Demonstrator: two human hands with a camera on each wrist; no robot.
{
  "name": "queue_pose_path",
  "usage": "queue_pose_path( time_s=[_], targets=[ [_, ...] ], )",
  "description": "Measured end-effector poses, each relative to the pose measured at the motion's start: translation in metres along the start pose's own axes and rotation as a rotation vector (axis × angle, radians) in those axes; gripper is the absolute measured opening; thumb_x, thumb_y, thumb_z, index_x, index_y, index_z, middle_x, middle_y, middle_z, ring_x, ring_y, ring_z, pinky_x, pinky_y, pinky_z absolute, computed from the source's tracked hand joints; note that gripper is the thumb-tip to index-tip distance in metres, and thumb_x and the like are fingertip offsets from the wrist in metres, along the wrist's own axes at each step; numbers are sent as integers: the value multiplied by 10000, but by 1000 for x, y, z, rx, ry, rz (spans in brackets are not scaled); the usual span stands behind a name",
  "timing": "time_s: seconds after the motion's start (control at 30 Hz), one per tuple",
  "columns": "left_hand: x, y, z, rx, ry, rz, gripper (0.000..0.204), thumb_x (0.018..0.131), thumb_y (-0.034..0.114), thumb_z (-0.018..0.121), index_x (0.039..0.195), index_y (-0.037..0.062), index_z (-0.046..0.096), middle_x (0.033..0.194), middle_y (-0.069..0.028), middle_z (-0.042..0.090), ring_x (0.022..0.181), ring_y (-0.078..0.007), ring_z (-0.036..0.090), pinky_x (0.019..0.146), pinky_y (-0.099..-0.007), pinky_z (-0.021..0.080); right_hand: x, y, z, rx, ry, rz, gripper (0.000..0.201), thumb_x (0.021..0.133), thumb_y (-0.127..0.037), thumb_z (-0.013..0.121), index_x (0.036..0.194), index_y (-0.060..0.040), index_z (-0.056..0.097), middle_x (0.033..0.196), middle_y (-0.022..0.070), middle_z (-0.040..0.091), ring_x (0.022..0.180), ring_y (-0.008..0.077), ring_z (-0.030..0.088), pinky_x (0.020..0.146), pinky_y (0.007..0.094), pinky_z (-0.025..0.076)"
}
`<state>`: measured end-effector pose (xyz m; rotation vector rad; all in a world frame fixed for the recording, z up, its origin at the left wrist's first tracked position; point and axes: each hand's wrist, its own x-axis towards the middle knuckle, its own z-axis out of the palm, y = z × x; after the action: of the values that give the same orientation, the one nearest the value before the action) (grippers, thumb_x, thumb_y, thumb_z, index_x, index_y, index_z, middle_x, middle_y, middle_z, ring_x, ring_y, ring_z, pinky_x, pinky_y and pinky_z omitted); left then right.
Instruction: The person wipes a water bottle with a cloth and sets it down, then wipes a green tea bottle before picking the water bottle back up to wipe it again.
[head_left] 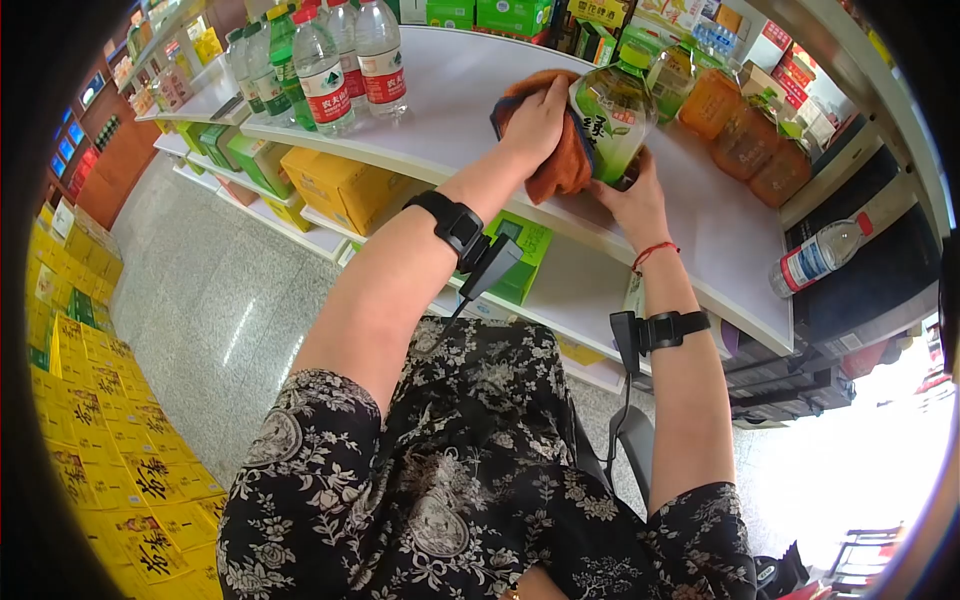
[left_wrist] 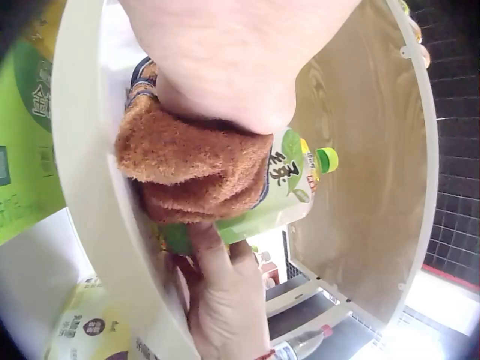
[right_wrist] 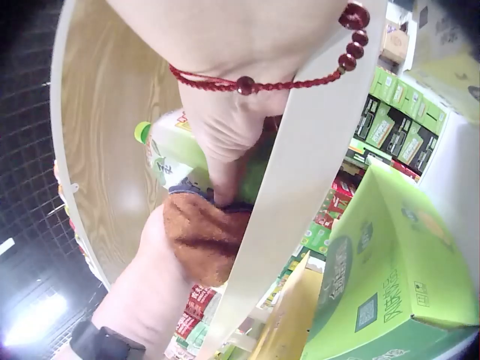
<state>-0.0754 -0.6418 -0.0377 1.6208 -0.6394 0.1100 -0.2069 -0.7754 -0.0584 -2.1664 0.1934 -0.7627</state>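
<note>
A large green tea bottle (head_left: 612, 115) with a green cap stands tilted over the white shelf. My left hand (head_left: 535, 125) holds a brown cloth (head_left: 560, 175) with a dark blue edge against the bottle's side. Low on the same bottle, my right hand (head_left: 635, 200) grips it near the base, thumb in front. In the left wrist view the cloth (left_wrist: 187, 157) bunches under the left hand and covers part of the bottle (left_wrist: 289, 169). Seen from the right wrist, the right hand's fingers (right_wrist: 225, 176) lie on the bottle beside the cloth (right_wrist: 206, 240).
Several clear water bottles (head_left: 330, 95) stand on the shelf (head_left: 440, 90) to the left. Several amber drink bottles (head_left: 740, 140) line its right side. One water bottle (head_left: 822, 255) lies near the right edge. Yellow cartons (head_left: 110, 420) are stacked on the floor at left; a yellow box (head_left: 335, 185) sits below.
</note>
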Motion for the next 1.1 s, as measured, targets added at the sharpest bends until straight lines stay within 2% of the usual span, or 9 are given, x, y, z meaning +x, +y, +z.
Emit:
queue_pose_path(
  time_s=[0.17,0.23,0.3,0.4,0.47,0.57,0.67,0.93,1.1],
  targets=[
    [1,64,-7,5,96,281,529,964,433,339,1116,-9,585,1087,-233,611,1044,-401,552,906,-415,414,-2,-3,-1,-7,-41,53,944,632,-285,847,1364,-8,318,1236,186,558,1157,315,541,954,379,439],
    [8,62,-3,60,133,377,460,968,386,356,1103,12,589,1053,-220,620,997,-401,566,878,-429,427,-1,-2,-1,12,-52,35,935,642,-272,838,1370,-12,313,1236,186,558,1154,313,544,949,380,442],
    [11,46,3,613,183,828,360,971,256,379,1208,28,526,1149,-212,575,1033,-391,544,924,-391,412,-1,-1,-2,32,-56,15,926,652,-259,829,1377,-15,309,1237,186,557,1151,311,547,943,382,445],
    [6,32,5,583,296,880,345,957,177,359,1253,50,481,1173,-206,549,1046,-400,529,937,-417,410,0,3,-2,84,-54,29,906,665,-238,802,1389,-20,303,1219,186,563,1131,310,553,938,377,447],
    [1,22,8,347,280,694,300,955,222,399,1130,60,580,1095,-201,594,983,-389,558,844,-443,441,1,7,1,50,-45,34,883,667,-221,766,1394,-22,305,1210,181,561,1112,310,556,936,371,448],
    [-8,-7,2,186,76,152,485,988,374,270,1180,39,563,1204,-253,549,1115,-423,505,946,-433,391,1,2,-3,17,-66,65,889,655,-222,752,1395,-20,304,1214,178,554,1118,309,547,941,367,443],
    [-18,-18,-5,157,-23,41,543,988,409,256,1172,-5,556,1173,-265,562,1117,-421,502,967,-427,377,1,2,-1,18,-48,47,885,654,-207,741,1397,-15,300,1224,179,548,1121,306,542,945,367,437],
    [6,-4,1,100,84,202,577,966,456,317,1093,-40,584,1097,-276,594,1085,-428,518,920,-418,397,2,8,-1,44,-53,46,891,657,-200,755,1398,-13,297,1241,186,541,1146,292,535,955,361,432],
    [11,69,-10,-10,76,267,491,959,415,353,1086,3,588,1056,-248,614,1020,-398,556,883,-416,422,0,7,2,77,-30,49,914,655,-211,823,1379,-11,304,1241,197,549,1142,297,552,949,365,446]
  ],
)
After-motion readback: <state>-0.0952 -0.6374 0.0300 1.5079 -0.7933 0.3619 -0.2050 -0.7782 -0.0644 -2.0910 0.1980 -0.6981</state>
